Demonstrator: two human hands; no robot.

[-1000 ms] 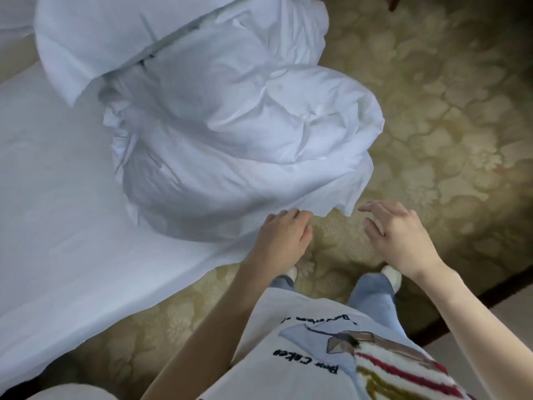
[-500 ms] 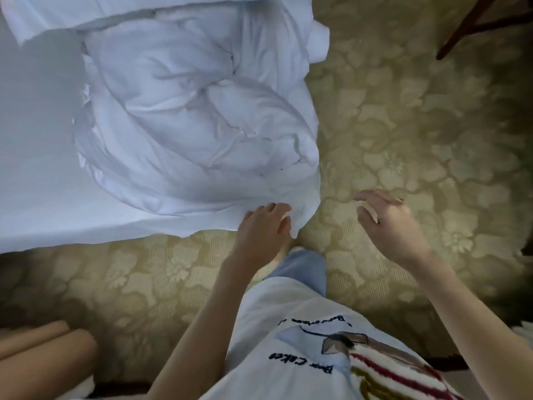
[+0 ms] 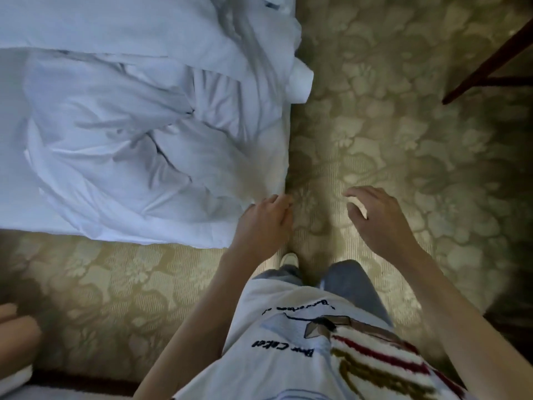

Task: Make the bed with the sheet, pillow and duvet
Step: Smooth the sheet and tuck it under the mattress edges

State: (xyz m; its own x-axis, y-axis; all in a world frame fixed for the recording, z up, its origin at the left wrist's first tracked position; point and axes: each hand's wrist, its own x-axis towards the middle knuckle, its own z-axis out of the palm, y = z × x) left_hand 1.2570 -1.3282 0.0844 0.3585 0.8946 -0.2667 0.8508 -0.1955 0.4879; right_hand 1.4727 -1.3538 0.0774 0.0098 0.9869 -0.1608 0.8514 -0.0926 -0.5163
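The white duvet (image 3: 138,145) lies crumpled in a heap on the bed's near right corner, on top of the flat white sheet (image 3: 14,203). My left hand (image 3: 264,226) is at the duvet's lower right corner, fingers curled over the fabric edge and gripping it. My right hand (image 3: 377,223) hovers over the carpet to the right of the bed, fingers loosely bent and holding nothing. A smoother white layer (image 3: 101,21) crosses the top of the bed; I cannot tell whether it is the pillow.
Beige floral carpet (image 3: 389,125) surrounds the bed on the right and in front. A dark wooden furniture leg (image 3: 490,62) slants at the top right. Another person's limb (image 3: 17,333) shows at the lower left edge. My shoe (image 3: 290,258) stands by the bed corner.
My view has swung round to the bed's corner, so the duvet heap now sits upper left. My left hand stays on the duvet edge. The right hand stays free.
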